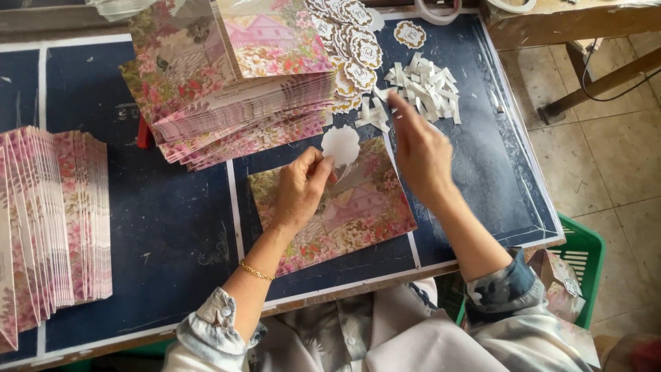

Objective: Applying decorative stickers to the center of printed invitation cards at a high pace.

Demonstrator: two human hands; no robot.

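My left hand point(303, 189) pinches a round white scalloped sticker point(341, 145), blank side up, over a floral printed card point(365, 213) lying flat on the dark blue table point(172, 227). My right hand point(420, 148) reaches past the card, its fingertips touching a pile of small white paper strips point(423, 89). Whether a strip is pinched between the fingers cannot be seen.
A fanned stack of floral cards point(234, 103) lies behind the single card, with round gold-edged seals point(358, 41) beside it. Another card stack point(51, 220) stands at the left. A tape roll point(438, 10) lies far back. A green crate point(585, 255) sits below the table's right edge.
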